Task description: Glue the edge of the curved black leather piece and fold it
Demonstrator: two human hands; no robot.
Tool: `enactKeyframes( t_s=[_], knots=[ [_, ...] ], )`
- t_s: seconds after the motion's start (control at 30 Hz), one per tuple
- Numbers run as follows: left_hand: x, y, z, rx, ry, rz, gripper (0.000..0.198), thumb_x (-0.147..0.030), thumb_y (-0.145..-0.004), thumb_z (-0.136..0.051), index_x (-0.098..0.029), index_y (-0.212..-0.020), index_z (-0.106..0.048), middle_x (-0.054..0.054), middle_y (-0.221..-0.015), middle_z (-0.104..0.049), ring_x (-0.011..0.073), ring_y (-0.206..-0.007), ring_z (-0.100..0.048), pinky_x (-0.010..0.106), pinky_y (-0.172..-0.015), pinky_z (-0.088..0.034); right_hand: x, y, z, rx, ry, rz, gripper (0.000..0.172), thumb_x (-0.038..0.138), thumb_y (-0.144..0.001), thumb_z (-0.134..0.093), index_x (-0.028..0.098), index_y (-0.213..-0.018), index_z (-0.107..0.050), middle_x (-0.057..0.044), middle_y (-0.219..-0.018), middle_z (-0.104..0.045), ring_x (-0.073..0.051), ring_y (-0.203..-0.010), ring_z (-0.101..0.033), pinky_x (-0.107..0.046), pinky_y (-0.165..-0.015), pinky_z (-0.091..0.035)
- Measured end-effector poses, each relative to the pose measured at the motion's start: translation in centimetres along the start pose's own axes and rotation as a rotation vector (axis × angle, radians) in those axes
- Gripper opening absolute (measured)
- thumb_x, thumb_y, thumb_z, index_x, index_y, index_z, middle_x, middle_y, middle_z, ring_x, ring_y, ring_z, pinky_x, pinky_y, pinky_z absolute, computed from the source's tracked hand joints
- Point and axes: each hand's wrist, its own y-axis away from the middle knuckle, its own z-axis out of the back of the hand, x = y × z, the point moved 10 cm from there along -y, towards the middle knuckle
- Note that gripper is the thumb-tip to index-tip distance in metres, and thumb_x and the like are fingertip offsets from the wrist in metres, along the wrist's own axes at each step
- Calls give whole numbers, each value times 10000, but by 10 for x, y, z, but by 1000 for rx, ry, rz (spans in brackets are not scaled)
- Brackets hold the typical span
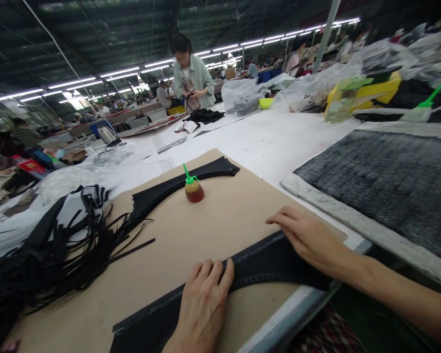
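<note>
A curved black piece (259, 267) lies along the near edge of the brown board (238, 211). My left hand (206, 299) rests flat on its middle, fingers slightly spread. My right hand (306, 238) is over the piece's right end, fingers stretched out to the left; whether anything is between thumb and fingers is hidden. Farther back on the board lies a stack of curved black pieces (180, 182). In front of that stack stands a small squeeze bottle (194, 191) with a green spout and reddish-brown liquid.
Black strips (91, 245) are heaped at the left. A dark textured panel (385, 181) lies on the right. Behind it are a clear jug (341, 100) and a yellow bin (384, 90). A person (194, 78) stands across the white table (250, 142). Plastic bags (242, 95) lie farther back.
</note>
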Motion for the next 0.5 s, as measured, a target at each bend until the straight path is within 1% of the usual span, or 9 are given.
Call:
enactKeyframes(
  t_s=[0.07,0.1,0.13,0.17,0.2,0.23,0.3,0.4,0.5],
  knots=[
    [0,0,-1,12,-4,17,530,-11,-825,-492,-165,-1332,-487,67,-1050,-627,245,-927,-569,395,-831,-485,54,3,-18,92,-32,244,435,47,-866,-345,203,-1183,-598,-94,-1155,-578,-223,-1032,-548,-372,-913,-429],
    [1,1,-1,18,-6,27,527,-17,-831,-496,-168,-1336,-485,66,-1049,-626,244,-926,-568,396,-827,-485,73,6,-29,141,-34,319,455,23,-831,-374,196,-1187,-598,-92,-1163,-577,-227,-1044,-536,-380,-928,-424],
    [1,1,-2,24,-7,37,518,-28,-840,-501,-172,-1337,-486,65,-1047,-626,244,-925,-567,395,-823,-486,87,9,-39,178,-29,368,467,7,-799,-402,187,-1182,-601,-90,-1162,-581,-229,-1046,-530,-385,-936,-423],
    [1,2,-2,29,-7,49,505,-43,-851,-506,-177,-1338,-487,63,-1046,-626,243,-925,-566,394,-819,-486,94,11,-48,200,-22,393,474,-1,-779,-423,178,-1179,-602,-88,-1163,-585,-230,-1044,-528,-388,-942,-424],
    [2,3,-2,33,-7,59,490,-61,-864,-510,-183,-1338,-488,60,-1050,-627,241,-928,-566,391,-818,-487,96,12,-54,206,-14,401,479,-6,-770,-434,168,-1184,-600,-89,-1166,-588,-228,-1046,-528,-388,-948,-426],
    [2,4,-2,33,-8,70,477,-76,-875,-510,-187,-1339,-489,58,-1060,-628,240,-933,-566,390,-822,-487,94,14,-58,199,-3,399,485,-10,-771,-436,160,-1195,-599,-92,-1168,-591,-226,-1050,-528,-387,-954,-428],
    [3,6,-1,22,-12,86,467,-86,-884,-505,-180,-1342,-487,60,-1091,-627,237,-951,-565,387,-836,-486,81,17,-58,160,34,391,504,-18,-782,-423,149,-1225,-595,-100,-1179,-596,-224,-1061,-531,-387,-960,-432],
    [3,11,0,-8,-14,94,485,-47,-854,-505,-138,-1331,-499,70,-1102,-634,237,-945,-571,381,-834,-491,52,25,-45,90,123,379,530,-27,-793,-387,142,-1247,-601,-111,-1189,-602,-226,-1066,-540,-387,-943,-450],
    [2,17,1,-59,-15,103,476,1,-816,-485,-96,-1278,-547,79,-1058,-654,235,-918,-586,368,-823,-503,28,34,-29,41,217,372,516,-26,-803,-363,132,-1218,-627,-114,-1175,-615,-225,-1043,-559,-389,-925,-469]
  ],
)
